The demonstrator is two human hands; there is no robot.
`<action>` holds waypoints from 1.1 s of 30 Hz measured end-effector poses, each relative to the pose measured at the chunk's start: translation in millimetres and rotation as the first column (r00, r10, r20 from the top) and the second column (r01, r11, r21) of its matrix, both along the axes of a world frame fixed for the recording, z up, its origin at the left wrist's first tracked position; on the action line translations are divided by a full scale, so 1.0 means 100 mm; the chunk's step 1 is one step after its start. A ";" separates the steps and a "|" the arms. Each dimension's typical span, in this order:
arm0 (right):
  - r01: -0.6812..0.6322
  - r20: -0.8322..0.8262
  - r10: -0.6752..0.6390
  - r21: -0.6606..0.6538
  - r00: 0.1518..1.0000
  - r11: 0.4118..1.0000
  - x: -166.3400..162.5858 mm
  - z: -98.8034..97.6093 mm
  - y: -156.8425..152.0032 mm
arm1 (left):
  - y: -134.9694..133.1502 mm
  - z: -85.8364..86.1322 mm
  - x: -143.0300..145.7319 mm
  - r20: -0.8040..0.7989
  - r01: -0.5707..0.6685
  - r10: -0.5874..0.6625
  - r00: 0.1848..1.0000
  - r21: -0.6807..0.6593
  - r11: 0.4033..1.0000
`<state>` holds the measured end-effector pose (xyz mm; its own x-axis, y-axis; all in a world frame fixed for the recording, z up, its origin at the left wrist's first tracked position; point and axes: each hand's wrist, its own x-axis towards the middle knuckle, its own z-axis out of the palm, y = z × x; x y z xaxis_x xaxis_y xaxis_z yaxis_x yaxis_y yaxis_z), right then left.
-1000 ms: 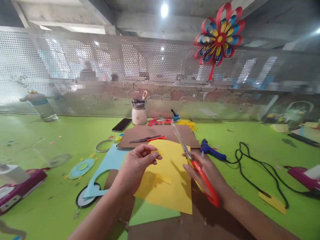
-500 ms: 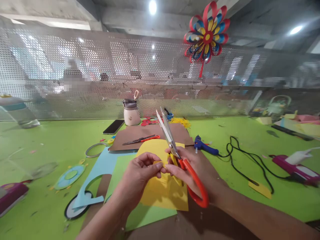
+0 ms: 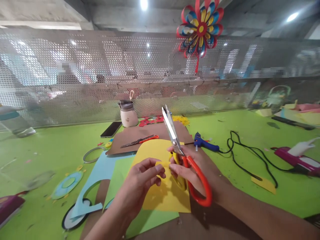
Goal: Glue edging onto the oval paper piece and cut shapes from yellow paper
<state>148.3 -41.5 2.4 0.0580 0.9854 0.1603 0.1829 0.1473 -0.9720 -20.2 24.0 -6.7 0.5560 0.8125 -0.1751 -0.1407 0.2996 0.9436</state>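
You hold a small yellow paper strip (image 3: 163, 163) between both hands, just above the big yellow sheet (image 3: 160, 180) which lies on the brown cardboard (image 3: 175, 230) in front of you. Your left hand (image 3: 142, 180) pinches the left end of the strip, with thumb and fingers closed together on it. Your right hand (image 3: 197, 166) touches the other end with its fingertips, and the same hand carries the orange-handled scissors (image 3: 186, 160); its fingers pass through the handle loop and are clamped on it. The blades are closed and point up and away from you, free of the paper. Under the yellow sheet there is a green sheet (image 3: 120, 173), and beside this a light blue sheet (image 3: 100, 173) with a round cut-out. Behind the sheets a second pair of scissors (image 3: 140, 140) rests on another brown board (image 3: 155, 131). To the right of your hands a blue glue gun (image 3: 205, 144) lies on the green table (image 3: 45, 140), with its black cable (image 3: 250, 160) curling further right. At the back of the table stand a small cream jar (image 3: 128, 115) and a dark phone (image 3: 111, 129), and a colourful paper flower (image 3: 198, 28) hangs on the perforated metal screen (image 3: 75, 73).
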 end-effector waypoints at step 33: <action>0.105 0.167 -0.120 0.093 0.979 0.990 -0.06 0.10 -0.03 | -0.03 0.03 -0.02 -0.004 -0.016 0.016 1.000 0.042 0.999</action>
